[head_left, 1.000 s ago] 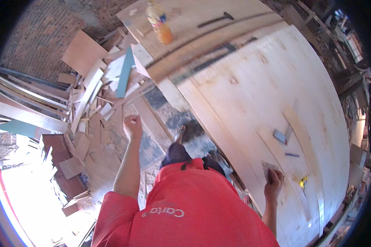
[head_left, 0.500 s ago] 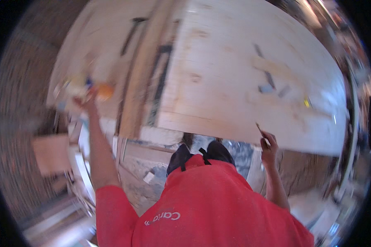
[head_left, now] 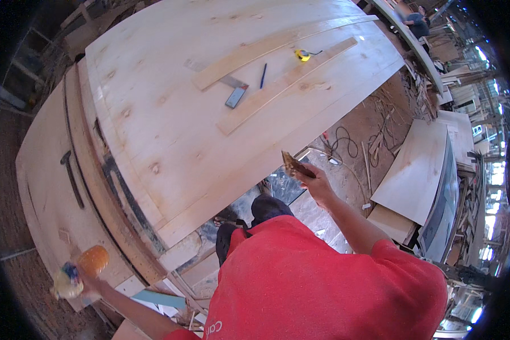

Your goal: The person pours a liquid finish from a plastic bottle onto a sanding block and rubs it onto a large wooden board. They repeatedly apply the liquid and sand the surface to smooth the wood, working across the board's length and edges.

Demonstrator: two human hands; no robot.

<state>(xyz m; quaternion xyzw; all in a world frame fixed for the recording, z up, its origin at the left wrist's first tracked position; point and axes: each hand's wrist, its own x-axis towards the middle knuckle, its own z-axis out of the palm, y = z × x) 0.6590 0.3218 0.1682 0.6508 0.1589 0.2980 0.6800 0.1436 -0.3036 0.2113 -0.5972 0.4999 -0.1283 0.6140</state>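
Observation:
My right hand [head_left: 317,184] grips a flat paintbrush [head_left: 293,165], its stiff, yellowish-brown end pointing away over the near edge of the pale plywood sheet [head_left: 170,113]. At the far lower left, my left hand [head_left: 89,287] is at a cloudy, pale yellowish container [head_left: 68,286] with a blue part. Blur hides its fingers, so its grip on the container is unclear. Right beside it is an orange jar or bottle [head_left: 93,259]. A dark hammer [head_left: 72,178] lies on the left board, beyond these containers.
Two thin wooden strips [head_left: 286,85] lie on the plywood with a try square [head_left: 236,95], a blue pen [head_left: 263,75] and a yellow tape measure [head_left: 302,55]. A long wooden beam [head_left: 110,198] borders the sheet. Cables [head_left: 345,141] and leaning panels [head_left: 411,170] are on the right. Another person [head_left: 418,24] is far off.
My view has swung to the right, so the containers and left hand now appear lower left. My right hand still holds the brush, now extended further forward by the sheet's edge.

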